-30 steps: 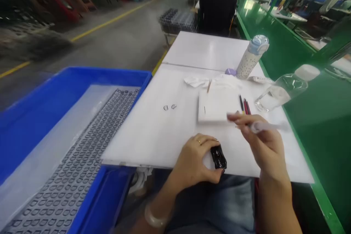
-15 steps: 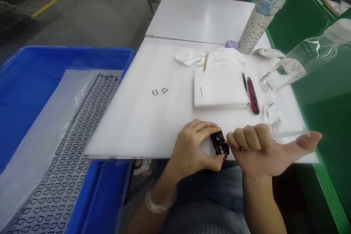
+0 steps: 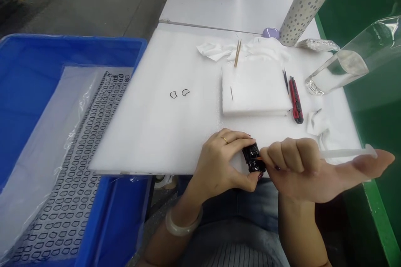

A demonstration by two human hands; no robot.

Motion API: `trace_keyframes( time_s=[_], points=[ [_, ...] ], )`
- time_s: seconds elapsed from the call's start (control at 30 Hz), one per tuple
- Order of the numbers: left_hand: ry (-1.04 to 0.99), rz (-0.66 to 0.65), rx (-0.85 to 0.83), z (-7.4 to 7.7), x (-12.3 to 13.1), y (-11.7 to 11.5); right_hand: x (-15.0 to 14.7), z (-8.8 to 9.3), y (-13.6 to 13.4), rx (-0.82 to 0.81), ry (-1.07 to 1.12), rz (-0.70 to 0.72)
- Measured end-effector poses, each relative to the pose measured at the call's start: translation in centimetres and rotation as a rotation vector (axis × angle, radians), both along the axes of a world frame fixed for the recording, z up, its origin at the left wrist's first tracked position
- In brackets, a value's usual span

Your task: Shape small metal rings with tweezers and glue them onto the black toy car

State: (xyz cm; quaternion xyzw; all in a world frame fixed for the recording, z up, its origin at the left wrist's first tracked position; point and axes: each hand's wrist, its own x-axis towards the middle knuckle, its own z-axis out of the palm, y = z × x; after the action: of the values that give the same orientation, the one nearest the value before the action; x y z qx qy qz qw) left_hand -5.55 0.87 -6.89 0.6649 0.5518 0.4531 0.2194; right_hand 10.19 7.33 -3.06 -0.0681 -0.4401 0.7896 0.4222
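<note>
My left hand [image 3: 218, 163] is closed around a small, glossy black part [image 3: 252, 156], gripping it between the fingers and thumb near the table's front edge. In my right hand [image 3: 297, 171] is a syringe [image 3: 343, 153], its barrel wrapped by the fingers. The thumb lies along the plunger end. An orange tip of the syringe reaches the middle of the black part; whether it touches inside is too small to tell. Two thin black D-shaped rings [image 3: 179, 93] lie on the white table, left of the hands.
Beyond my hands is a white foam block [image 3: 257, 96] with a needle and toothpicks [image 3: 237, 53]. Right of it lie tweezers [image 3: 285, 81] and a red cutter [image 3: 296, 100]. Two bottles [image 3: 302, 12] stand behind. A blue bin [image 3: 103, 41] at left holds a sheet of black rings [image 3: 72, 183].
The camera view has shifted a little, so the table items sit higher in the picture. Both hands keep the same grip, with the syringe tip still at the black part.
</note>
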Motion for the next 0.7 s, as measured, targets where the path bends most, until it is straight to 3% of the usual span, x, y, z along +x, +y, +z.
trace_keyframes(
  time_s=[0.17, 0.47, 0.7],
  points=[
    [-0.006, -0.005, -0.026, 0.0, 0.0, -0.1, -0.3, 0.4, 0.1, 0.052, -0.042, -0.042],
    [-0.012, 0.001, -0.015, 0.0, 0.1, -0.1, 0.7, -1.4, -0.7, 0.047, -0.093, -0.140],
    [-0.012, 0.018, -0.011, 0.0, 0.2, 0.0, 0.0, -0.7, -1.3, 0.124, -0.099, -0.194]
  ],
)
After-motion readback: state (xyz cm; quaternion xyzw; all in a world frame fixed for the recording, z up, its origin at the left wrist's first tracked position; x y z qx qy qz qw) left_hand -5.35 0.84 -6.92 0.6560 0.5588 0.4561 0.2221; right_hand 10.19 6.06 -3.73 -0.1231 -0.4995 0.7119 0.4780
